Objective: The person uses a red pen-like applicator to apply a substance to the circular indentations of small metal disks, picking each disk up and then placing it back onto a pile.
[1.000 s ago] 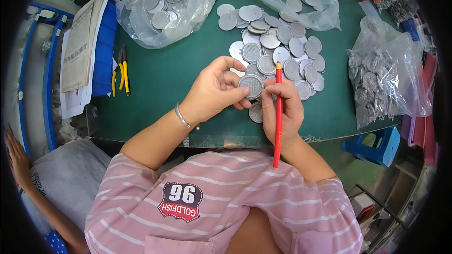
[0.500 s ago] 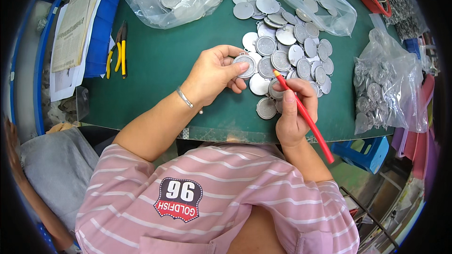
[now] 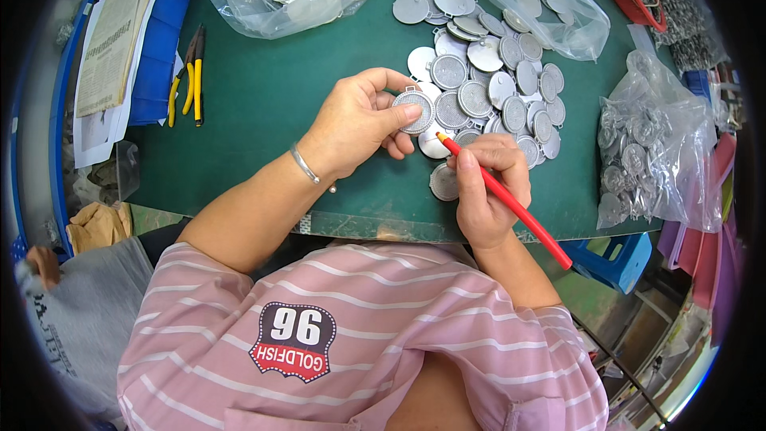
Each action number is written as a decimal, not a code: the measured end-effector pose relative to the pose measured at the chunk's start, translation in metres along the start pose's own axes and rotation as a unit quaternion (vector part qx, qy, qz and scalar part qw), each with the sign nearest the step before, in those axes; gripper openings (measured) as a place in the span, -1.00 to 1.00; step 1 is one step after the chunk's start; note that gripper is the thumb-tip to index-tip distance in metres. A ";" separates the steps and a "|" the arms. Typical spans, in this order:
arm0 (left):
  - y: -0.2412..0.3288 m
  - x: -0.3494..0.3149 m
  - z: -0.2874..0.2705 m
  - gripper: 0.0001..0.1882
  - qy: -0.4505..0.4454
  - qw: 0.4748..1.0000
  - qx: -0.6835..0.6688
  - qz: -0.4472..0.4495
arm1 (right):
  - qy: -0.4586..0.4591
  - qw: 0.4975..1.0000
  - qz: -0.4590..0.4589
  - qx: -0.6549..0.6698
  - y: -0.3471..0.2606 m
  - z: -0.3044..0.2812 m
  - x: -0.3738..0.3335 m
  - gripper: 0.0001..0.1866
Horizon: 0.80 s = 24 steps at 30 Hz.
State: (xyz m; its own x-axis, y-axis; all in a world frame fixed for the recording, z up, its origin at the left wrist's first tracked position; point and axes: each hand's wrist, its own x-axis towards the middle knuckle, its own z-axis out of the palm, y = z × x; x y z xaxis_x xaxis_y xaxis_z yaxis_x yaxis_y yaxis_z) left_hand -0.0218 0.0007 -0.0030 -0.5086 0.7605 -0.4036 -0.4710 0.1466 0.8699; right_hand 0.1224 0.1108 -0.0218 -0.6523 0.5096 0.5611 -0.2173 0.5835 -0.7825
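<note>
Between the thumb and fingers of my left hand (image 3: 361, 121) is a round silver-grey metal disc (image 3: 410, 115), with a textured face, a raised rim and a small loop at its top edge. My right hand (image 3: 493, 191) grips a slim red pencil-like stick (image 3: 523, 212) as one holds a pen. Its yellowish tip points up and left, just right of the held disc and apart from it. A loose heap of similar metal discs (image 3: 475, 99) lies beyond and beside my right hand, some textured side up, others smooth side up. One disc (image 3: 444, 182) sits nearest me, partly behind my right fingers.
Clear plastic bags of metal pieces lie at the far left (image 3: 295, 12), far right (image 3: 586, 28) and right (image 3: 638, 144) of the green table (image 3: 255, 96). Yellow-handled pliers (image 3: 191, 92) rest by a blue bin (image 3: 163, 48). A person in grey (image 3: 88, 311) is at the left.
My right hand has moved left, bringing the stick's tip closer to the held disc. My left hand keeps its grip. The person at the left has shifted.
</note>
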 end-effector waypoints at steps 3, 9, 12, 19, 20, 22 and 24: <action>0.000 0.000 0.000 -0.71 -0.004 1.000 0.003 -0.008 | 0.006 1.000 0.002 0.000 -0.001 0.001 0.001 -0.85; 0.000 -0.001 0.001 -0.73 -0.008 1.000 0.007 -0.011 | 0.010 1.000 0.001 -0.002 0.000 0.002 0.001 -0.86; -0.001 -0.001 0.001 -0.73 -0.010 1.000 0.010 -0.005 | 0.006 1.000 0.002 -0.010 -0.001 0.002 0.001 -0.87; -0.001 -0.001 0.001 -0.73 -0.023 1.000 0.015 0.005 | 0.004 1.000 0.002 -0.006 0.000 0.004 0.001 -0.88; -0.001 -0.001 0.001 -0.72 -0.019 1.000 0.009 0.003 | 0.010 1.000 0.005 -0.003 0.000 0.004 0.000 -0.88; -0.002 -0.001 0.001 -0.71 -0.010 1.000 -0.003 -0.001 | 0.015 1.000 0.021 0.003 0.001 0.002 -0.002 -0.88; -0.002 -0.001 -0.001 -0.69 -0.015 1.000 -0.024 -0.008 | 0.018 1.000 0.019 0.010 0.002 0.002 -0.002 -0.87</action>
State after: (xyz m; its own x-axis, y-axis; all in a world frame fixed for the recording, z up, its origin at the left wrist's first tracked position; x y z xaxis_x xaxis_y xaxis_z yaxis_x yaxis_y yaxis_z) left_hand -0.0211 -0.0011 -0.0050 -0.4796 0.7773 -0.4071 -0.5135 0.1276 0.8485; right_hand 0.1218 0.1097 -0.0248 -0.6335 0.5548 0.5393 -0.2071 0.5501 -0.8090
